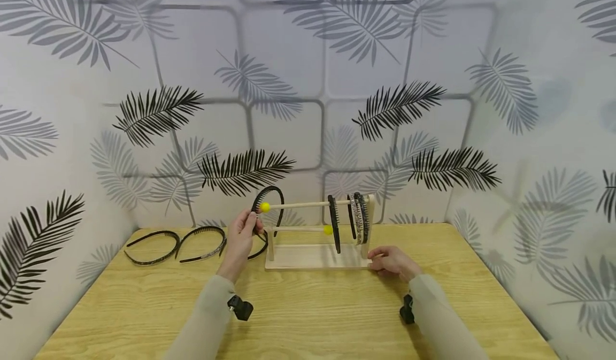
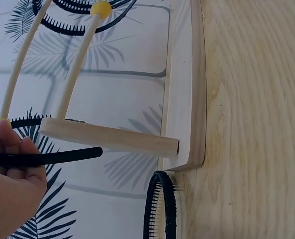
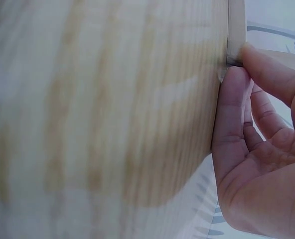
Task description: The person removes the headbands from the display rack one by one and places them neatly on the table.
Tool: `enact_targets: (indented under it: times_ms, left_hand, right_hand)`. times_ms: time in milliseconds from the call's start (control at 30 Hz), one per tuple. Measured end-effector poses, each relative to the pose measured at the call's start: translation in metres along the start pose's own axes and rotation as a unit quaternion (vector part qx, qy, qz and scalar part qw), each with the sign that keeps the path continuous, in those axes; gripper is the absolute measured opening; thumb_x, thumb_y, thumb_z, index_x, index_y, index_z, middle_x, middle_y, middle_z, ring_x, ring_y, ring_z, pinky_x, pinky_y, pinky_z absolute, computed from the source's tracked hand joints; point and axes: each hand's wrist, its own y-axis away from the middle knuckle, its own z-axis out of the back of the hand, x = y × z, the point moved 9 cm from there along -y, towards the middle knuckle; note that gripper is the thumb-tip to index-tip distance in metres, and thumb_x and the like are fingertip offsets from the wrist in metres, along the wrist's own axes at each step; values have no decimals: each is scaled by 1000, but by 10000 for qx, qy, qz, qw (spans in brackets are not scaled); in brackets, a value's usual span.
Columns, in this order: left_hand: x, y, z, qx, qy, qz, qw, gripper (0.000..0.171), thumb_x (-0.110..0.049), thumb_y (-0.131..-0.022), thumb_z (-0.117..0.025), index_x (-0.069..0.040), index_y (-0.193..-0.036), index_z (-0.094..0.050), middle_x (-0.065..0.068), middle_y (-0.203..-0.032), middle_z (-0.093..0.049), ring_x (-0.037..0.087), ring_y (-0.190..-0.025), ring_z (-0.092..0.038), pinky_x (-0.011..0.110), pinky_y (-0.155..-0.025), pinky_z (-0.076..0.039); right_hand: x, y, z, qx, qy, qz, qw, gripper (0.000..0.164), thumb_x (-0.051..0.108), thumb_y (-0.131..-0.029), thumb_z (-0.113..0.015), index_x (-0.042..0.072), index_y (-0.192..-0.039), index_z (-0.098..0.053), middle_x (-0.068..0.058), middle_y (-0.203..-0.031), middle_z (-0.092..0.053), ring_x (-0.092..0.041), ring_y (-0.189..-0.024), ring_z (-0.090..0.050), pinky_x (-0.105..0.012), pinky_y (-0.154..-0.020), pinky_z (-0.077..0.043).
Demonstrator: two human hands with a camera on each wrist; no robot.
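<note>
My left hand [image 1: 239, 242] pinches a black toothed headband [image 1: 270, 188] near one end. In the head view its arch stands around the yellow ball [image 1: 264, 207] at the left tip of the upper rod [image 1: 303, 205] of a wooden rack [image 1: 313, 261]. The left wrist view shows the fingers and thumb curled on the black headband [image 2: 63, 157], close to the rod's ball. My right hand [image 1: 393, 262] grips the right end of the rack's base, thumb on the base edge [image 3: 236, 35]. Farther right on the upper rod hang a black headband [image 1: 334, 223] and several others, some patterned [image 1: 357, 221].
Two dark headbands lie on the table at the left, one outermost [image 1: 151, 262] and one nearer [image 1: 202, 229]. Another headband [image 1: 262, 250] lies partly behind my left hand. The rack's lower rod [image 1: 298, 229] ends in a second yellow ball [image 1: 328, 230]. A patterned wall stands behind.
</note>
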Motion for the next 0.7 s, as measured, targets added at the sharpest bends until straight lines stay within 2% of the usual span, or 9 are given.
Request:
enact_targets:
  times_ms: [167, 300, 367, 700]
  left_hand:
    - [5, -2, 8, -16, 114, 81, 9999, 33, -26, -106, -42, -2, -122, -59, 8, -90, -60, 25, -87, -60, 25, -76, -54]
    - [7, -1, 17, -41, 143, 156, 9998, 34, -26, -105, -45, -2, -124, -59, 9, -92, -64, 22, -87, -65, 26, -80, -56]
    - [7, 1, 21, -63, 95, 207, 9997, 33, -24, -105, -47, -2, -124, -61, 8, -92, -66, 18, -84, -66, 26, -80, -57]
    - [6, 11, 40, 159, -357, 460, 9982, 36, -26, -104, -49, -2, -128, -61, 0, -100, -73, 16, -91, -70, 27, -83, -56]
  right_hand:
    - [-1, 0, 1, -64, 79, 39, 9999, 26, 4, -90, -67, -1, -116, -63, -9, -99, -68, -10, -76, -64, -25, -65, -54]
    - [-1, 2, 1, -91, 93, 37, 9999, 26, 4, -90, -67, -1, -115, -63, -10, -98, -67, -11, -76, -64, -26, -66, -54]
    - [-1, 3, 0, -62, 75, 36, 9999, 27, 4, -90, -67, -1, -116, -62, -10, -99, -67, -11, -77, -64, -26, -66, -54]
    - [3, 2, 1, 21, 95, 152, 9998, 31, 5, -88, -70, -3, -117, -62, -12, -101, -67, -12, -74, -61, -25, -65, -53]
